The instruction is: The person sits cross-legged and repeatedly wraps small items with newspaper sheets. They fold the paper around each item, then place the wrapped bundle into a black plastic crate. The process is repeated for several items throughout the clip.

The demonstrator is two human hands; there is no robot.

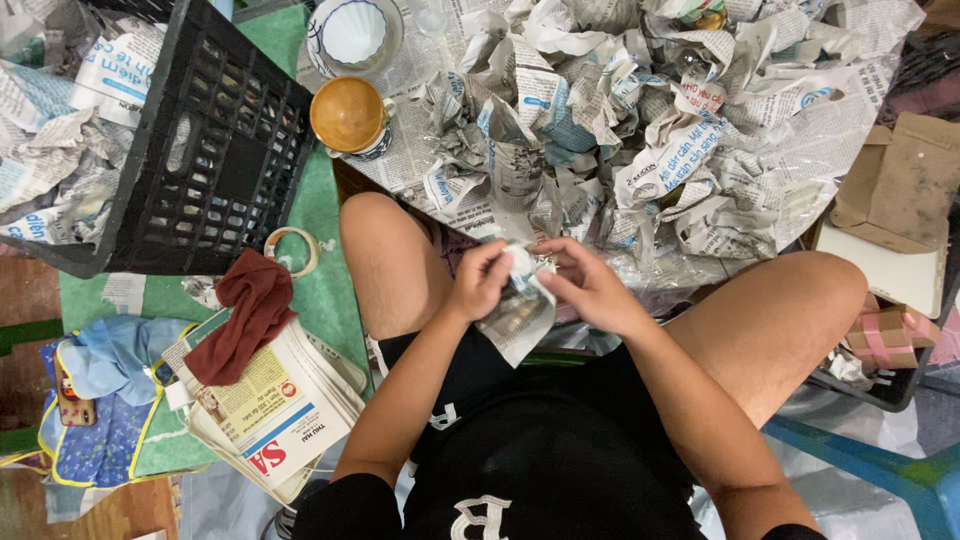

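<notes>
Left hand [482,280], right hand [590,288] grip newspaper-wrapped bundle [517,312]

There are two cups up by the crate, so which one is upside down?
The brown-bottomed cup beside the black crate is upside down, showing its base. The white cup farther away stands upright, its fluted white inside showing.

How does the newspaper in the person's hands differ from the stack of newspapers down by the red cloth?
The piece of newspaper is one small crumpled sheet, wrapped round something and held by the left hand and right hand. The newspaper stack is many flat, folded sheets lying untouched on the green mat, partly under a red cloth. Both are printed newsprint.
</notes>
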